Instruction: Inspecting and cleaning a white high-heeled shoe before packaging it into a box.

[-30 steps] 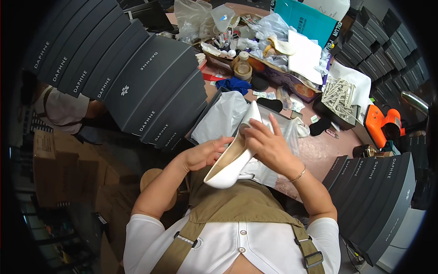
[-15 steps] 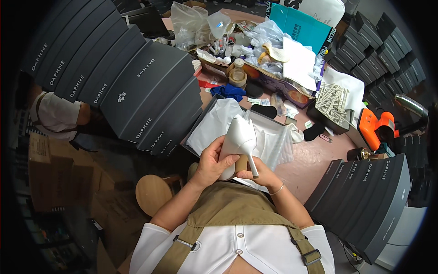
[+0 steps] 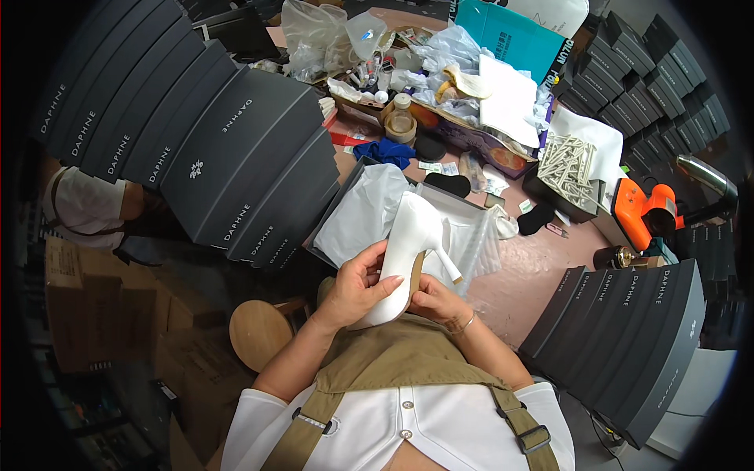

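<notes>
A white high-heeled shoe (image 3: 415,228) is held up in front of my chest, its slim heel slanting down to the right. My left hand (image 3: 352,289) is closed around the shoe's left side, thumb lying across it. On the other side my right hand (image 3: 441,304) has curled fingers and its thumb against the tan sole; some of its fingertips are hidden. Behind the shoe lies an open grey shoebox (image 3: 469,206), with white tissue paper (image 3: 357,218) spread over its left part.
Dark shoeboxes (image 3: 236,149) are stacked at left, with more (image 3: 616,345) at right. On the pink table (image 3: 514,286) are a box of white sticks (image 3: 567,169), a blue cloth (image 3: 385,154), black pads (image 3: 448,184) and an orange device (image 3: 631,213). A wooden stool (image 3: 261,336) stands lower left.
The shoe has been turned: its white side now faces me more and the heel points further out to the right. Both hands keep hold, the right shifting slightly down along the sole.
</notes>
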A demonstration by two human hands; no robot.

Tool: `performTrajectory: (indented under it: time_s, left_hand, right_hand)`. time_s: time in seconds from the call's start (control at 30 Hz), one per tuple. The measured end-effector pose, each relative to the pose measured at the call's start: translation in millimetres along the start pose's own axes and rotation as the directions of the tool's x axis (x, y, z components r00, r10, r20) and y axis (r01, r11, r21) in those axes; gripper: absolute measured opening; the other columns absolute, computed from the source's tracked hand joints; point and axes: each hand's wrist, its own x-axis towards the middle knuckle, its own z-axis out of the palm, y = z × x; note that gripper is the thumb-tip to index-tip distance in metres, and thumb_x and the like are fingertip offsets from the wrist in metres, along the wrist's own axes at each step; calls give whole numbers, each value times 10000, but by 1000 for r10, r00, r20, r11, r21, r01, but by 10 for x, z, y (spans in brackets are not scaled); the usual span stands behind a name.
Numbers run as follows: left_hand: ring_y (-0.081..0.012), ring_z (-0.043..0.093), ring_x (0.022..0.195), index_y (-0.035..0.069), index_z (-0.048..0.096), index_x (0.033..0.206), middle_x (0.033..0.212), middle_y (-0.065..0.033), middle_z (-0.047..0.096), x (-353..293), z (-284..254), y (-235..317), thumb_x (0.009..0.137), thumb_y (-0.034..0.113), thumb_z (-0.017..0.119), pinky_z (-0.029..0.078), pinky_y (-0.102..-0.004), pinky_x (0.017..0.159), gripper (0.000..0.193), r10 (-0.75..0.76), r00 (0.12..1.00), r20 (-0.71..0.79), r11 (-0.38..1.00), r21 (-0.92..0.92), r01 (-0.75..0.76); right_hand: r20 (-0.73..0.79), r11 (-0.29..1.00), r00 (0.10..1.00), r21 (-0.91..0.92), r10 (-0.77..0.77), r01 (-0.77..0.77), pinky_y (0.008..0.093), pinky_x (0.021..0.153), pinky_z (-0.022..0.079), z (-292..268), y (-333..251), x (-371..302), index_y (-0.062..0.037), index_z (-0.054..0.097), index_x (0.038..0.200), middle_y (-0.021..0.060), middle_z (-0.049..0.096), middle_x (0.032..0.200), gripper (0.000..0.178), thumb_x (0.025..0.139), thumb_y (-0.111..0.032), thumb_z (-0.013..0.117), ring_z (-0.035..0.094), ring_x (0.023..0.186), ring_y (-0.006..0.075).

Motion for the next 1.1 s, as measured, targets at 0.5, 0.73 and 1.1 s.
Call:
performTrajectory:
  time_s: [0.5,0.73,1.1]
  left_hand:
    - [-141,574,1022,-55,405,1334,1159,-124,569,-106,-62,-92,855,32,648,500,-273,867,544,-7,1000,25,1000,-12,8]
    - [-125,594,965,-66,410,1327,1100,-118,592,-125,62,-79,845,39,665,515,-248,819,555,-16,1000,-6,998,-58,15]
    - [-26,552,699,-31,510,1264,886,-13,624,-114,-618,-4,820,-13,640,468,-182,635,463,-206,978,-30,965,162,208]
  right_hand:
    - [13,997,999,-62,39,-38,331,1010,374,-61,69,1,-11,392,1357,63,523,1275,680,832,-300,714,486,1171,155]
    - [124,978,991,191,56,-79,352,1039,357,5,180,41,-36,324,1408,78,453,1360,783,822,-395,700,448,1243,176]
    - [-336,998,942,53,-23,43,404,989,426,-102,-156,123,-91,253,1457,117,435,1373,633,929,-237,570,457,1240,246]
